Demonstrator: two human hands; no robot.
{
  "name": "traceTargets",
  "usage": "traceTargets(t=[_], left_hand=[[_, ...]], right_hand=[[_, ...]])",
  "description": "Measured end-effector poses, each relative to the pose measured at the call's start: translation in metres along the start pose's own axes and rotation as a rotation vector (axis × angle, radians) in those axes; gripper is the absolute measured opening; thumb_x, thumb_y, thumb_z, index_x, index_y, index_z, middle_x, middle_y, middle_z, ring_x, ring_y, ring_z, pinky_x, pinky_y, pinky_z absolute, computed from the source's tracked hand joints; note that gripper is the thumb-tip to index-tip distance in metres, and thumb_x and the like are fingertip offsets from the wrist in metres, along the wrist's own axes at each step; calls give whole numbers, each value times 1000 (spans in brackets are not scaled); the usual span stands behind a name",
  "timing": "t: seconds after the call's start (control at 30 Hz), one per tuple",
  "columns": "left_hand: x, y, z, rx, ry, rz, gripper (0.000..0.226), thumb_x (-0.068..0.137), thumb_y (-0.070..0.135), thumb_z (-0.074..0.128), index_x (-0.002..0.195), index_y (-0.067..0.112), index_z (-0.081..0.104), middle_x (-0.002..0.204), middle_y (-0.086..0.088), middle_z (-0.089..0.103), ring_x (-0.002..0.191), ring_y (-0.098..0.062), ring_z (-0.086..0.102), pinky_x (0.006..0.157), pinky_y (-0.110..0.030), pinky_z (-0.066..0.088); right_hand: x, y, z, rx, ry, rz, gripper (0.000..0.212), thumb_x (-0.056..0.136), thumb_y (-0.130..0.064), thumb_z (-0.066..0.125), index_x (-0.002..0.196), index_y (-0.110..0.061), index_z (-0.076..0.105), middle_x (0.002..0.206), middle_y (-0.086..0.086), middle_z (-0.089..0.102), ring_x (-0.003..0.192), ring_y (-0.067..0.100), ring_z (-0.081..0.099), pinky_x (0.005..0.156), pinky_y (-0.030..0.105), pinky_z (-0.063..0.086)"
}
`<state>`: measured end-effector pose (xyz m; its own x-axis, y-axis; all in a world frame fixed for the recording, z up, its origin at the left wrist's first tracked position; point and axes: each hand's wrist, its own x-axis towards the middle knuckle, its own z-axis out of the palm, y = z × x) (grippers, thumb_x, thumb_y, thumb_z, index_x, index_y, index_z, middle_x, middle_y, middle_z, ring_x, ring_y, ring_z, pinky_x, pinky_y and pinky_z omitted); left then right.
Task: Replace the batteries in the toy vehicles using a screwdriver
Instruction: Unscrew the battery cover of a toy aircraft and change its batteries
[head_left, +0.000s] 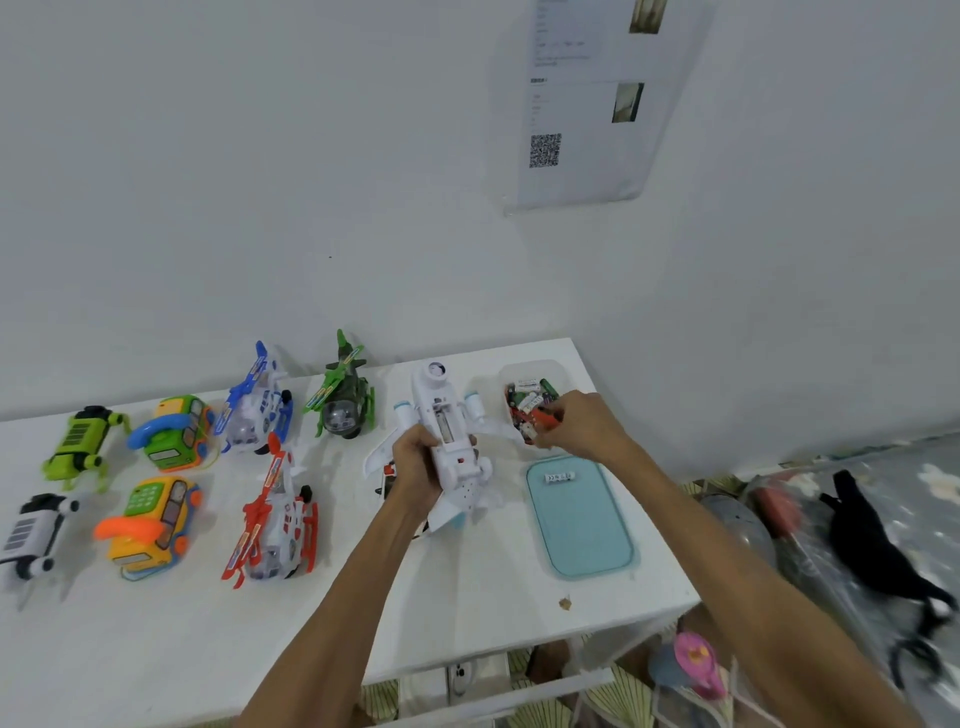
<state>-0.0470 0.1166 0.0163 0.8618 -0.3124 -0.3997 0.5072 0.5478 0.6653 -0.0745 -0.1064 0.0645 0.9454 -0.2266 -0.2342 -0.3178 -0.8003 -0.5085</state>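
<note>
My left hand (415, 467) grips a white toy airplane (451, 441) turned belly up, with its battery compartment open along the fuselage. My right hand (582, 423) reaches into a clear plastic container (524, 374) full of batteries at the back right of the table, its fingers curled among them. Whether it holds a battery is hidden. A teal lid (582, 525) lies in front of that container with one white battery (559, 477) on it. No screwdriver is plainly visible.
On the white table (182, 649) stand other toys: red (278, 519), blue (257, 408) and green (340, 395) helicopters, two bus-phone toys (148, 525), green (85, 447) and white (34, 535) robot dogs. The table's right edge borders clutter and a black cloth (872, 540).
</note>
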Motion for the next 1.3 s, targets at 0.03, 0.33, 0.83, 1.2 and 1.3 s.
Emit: traceTargets(t=[0.03, 0.33, 0.83, 1.2, 1.3], left_hand=[[-1, -1, -1, -8, -5, -7, 41, 65, 14, 41, 97, 0, 62, 81, -20, 63, 69, -34, 60, 72, -43, 48], [-10, -6, 5, -31, -60, -31, 37, 70, 11, 34, 95, 3, 60, 75, -15, 60, 68, -30, 54, 62, -39, 51], [-9, -7, -4, -52, -69, -54, 38, 71, 14, 32, 96, 3, 58, 74, -16, 61, 61, -30, 59, 64, -38, 50], [-5, -8, -12, -44, -49, -69, 51, 73, 22, 38, 114, -1, 57, 86, -23, 62, 69, -34, 60, 69, -40, 53], [-4, -6, -10, -41, -92, -65, 50, 80, 29, 42, 117, 0, 59, 88, -22, 64, 70, -34, 62, 70, -39, 53]], right_hand=[[1, 10, 3, -84, -28, -10, 24, 73, -26, 80, 90, -10, 75, 78, 7, 69, 70, 22, 65, 53, 24, 43], [-13, 60, 49, -542, -79, -156, 14, 89, -20, 70, 101, -12, 71, 107, 10, 67, 94, 28, 67, 73, 32, 49], [-4, 60, 29, -187, -15, -93, 23, 91, -36, 61, 79, -18, 54, 73, -1, 58, 70, 21, 57, 58, 28, 40], [-17, 4, -13, 157, 400, -323, 25, 93, -39, 72, 108, -20, 72, 93, 1, 66, 78, 17, 65, 73, 33, 56], [-35, -29, -18, 576, 604, -489, 17, 96, -25, 70, 110, -15, 69, 97, 2, 70, 84, 15, 70, 71, 24, 59]])
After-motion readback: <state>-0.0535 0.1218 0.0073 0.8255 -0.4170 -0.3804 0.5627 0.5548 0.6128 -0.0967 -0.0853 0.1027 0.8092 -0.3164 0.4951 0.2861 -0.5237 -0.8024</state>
